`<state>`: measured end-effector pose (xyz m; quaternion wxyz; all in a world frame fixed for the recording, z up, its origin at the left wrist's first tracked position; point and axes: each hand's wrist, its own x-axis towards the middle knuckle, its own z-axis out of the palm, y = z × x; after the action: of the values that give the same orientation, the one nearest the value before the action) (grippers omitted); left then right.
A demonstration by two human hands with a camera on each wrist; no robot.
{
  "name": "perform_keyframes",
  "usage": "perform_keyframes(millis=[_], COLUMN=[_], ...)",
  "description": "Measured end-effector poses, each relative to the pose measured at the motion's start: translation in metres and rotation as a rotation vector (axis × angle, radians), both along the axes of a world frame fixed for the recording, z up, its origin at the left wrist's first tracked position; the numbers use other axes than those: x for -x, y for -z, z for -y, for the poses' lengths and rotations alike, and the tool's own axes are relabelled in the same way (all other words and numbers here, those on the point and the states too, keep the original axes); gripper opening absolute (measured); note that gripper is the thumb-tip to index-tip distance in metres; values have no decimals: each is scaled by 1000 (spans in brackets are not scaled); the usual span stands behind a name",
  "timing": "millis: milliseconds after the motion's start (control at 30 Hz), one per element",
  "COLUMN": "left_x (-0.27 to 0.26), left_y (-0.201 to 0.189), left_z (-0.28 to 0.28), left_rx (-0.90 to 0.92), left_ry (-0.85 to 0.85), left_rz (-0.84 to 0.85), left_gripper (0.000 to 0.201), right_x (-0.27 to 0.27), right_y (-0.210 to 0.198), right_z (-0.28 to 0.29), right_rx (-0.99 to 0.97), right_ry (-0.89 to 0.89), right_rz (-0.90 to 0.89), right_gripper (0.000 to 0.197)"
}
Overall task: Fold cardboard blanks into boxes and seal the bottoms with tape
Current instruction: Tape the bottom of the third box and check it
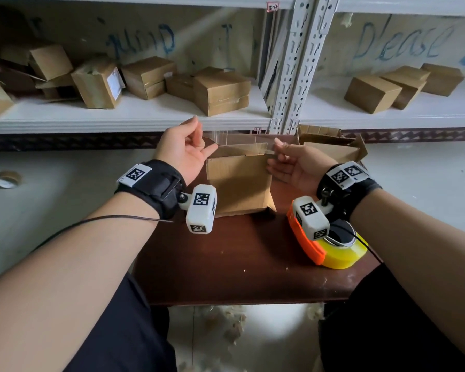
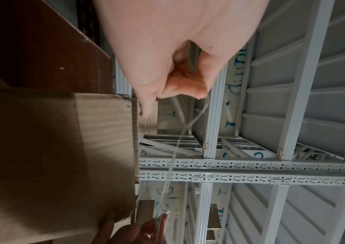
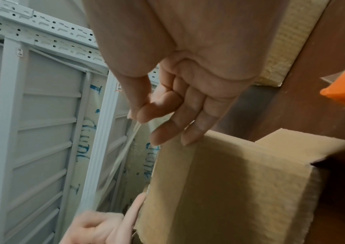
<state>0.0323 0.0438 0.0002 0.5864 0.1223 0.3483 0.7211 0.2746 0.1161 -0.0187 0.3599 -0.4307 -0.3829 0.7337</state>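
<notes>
A folded box (image 1: 238,181) stood on the brown table (image 1: 226,259), its upturned flaps closed but, as far as could be seen, not yet taped. Above it a strip of clear tape (image 1: 242,142) was stretched between both hands: the left hand (image 1: 184,150) pinched one end, and the right hand (image 1: 290,163) pinched the other. The tape dispenser (image 1: 330,242) lay on the table by the right wrist. Pressing the strip onto the seam seemed the step left; finished boxes (image 1: 220,89) sat on the shelf (image 1: 134,116) behind.
</notes>
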Motion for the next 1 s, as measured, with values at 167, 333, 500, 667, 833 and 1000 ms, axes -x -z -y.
perform_keyframes(millis=[167, 333, 500, 667, 833, 1000], left_x=[-2, -3, -9, -15, -18, -15], left_y=[2, 1, 6, 17, 15, 7], left_z=[2, 5, 7, 4, 3, 1], left_rx=[29, 11, 34, 33, -10, -106], left_ry=[-9, 29, 25, -6, -59, -54], left_rz=[5, -38, -99, -134, -15, 105], left_gripper=[9, 9, 16, 17, 22, 22], right_x=[3, 3, 9, 17, 22, 23], right_y=[3, -4, -3, 2, 8, 12], right_z=[1, 0, 2, 7, 8, 12], right_rx=[-31, -103, -136, -146, -127, -122], right_ry=[-2, 26, 13, 8, 55, 39], right_rz=[-4, -93, -139, -74, -38, -6], right_gripper=[15, 13, 14, 15, 16, 12])
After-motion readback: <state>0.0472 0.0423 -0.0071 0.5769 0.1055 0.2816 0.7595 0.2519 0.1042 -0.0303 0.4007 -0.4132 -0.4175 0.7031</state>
